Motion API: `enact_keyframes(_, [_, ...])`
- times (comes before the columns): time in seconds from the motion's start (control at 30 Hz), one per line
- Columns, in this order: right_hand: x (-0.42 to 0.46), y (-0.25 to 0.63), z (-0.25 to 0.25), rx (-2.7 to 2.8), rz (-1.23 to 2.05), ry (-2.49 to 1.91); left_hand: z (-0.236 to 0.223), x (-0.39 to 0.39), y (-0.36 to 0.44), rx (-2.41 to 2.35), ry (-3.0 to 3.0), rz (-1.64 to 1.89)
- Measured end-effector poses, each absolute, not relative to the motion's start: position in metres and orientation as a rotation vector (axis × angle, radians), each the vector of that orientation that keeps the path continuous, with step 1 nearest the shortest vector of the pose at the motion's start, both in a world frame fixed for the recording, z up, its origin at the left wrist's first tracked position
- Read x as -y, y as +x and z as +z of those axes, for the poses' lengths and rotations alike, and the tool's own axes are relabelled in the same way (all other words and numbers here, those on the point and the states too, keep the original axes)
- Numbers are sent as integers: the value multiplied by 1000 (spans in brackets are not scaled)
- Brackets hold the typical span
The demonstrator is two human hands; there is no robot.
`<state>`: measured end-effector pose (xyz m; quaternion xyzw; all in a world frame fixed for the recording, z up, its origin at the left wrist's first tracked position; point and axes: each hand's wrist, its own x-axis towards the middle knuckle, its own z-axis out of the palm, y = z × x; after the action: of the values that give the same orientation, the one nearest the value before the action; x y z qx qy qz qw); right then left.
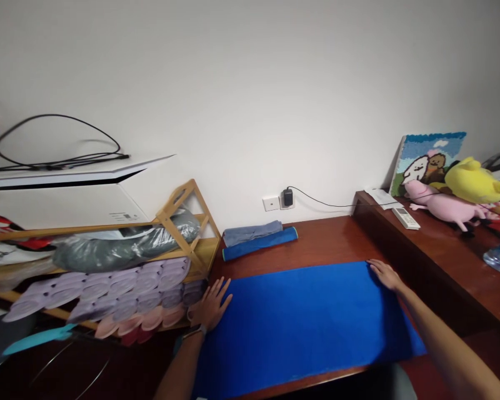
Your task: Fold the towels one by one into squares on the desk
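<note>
- Rectangular, bright-blue fabric sheet: lies flat between and below the two hands; near-left corner not fully in view.
- Left hand: palm down at the sheet's left edge, fingers spread; the broad contact presumably keeps that side from sliding.
- Right hand: laid at the far right corner, apparently to steady it; whether it pinches the fabric cannot be told.
- Reddish-brown wooden tabletop: supports the sheet, its bare strip beyond the hands.
- Rolled grey-blue cloth and rolled blue cloth with green edging: side by side beyond the left hand, probably to stay clear of the sheet.
- Light wooden rack: left of the left hand, loaded.
- White remote control: beyond the right hand, on a raised ledge.
</note>
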<state>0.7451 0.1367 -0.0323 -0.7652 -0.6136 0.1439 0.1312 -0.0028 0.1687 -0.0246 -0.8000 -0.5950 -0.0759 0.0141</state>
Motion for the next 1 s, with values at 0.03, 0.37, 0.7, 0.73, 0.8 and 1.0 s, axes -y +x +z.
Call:
enact_keyframes(0.03, [-138, 748, -34, 1760, 386, -2205, -25, -169, -3, 1858, -2493, -229])
enact_keyframes(0.37, [-137, 738, -41, 1491, 303, -2267, -30, -174, -8, 1812, -2503, -231])
enact_keyframes(0.7, [-139, 741, -33, 1365, 434, -2008, 27, -162, 70, 1775, -2315, -460])
enact_keyframes(0.73, [-138, 741, -33, 1357, 442, -2006, 34, -152, 105, 1784, -2317, -515])
enact_keyframes(0.8, [-137, 741, -33, 1338, 455, -2009, 42, -123, 194, 1614, -2584, -543])
enact_keyframes(1.0, [-135, 739, -32, 1363, 461, -1980, 17, -2, 480, 499, -3185, -421])
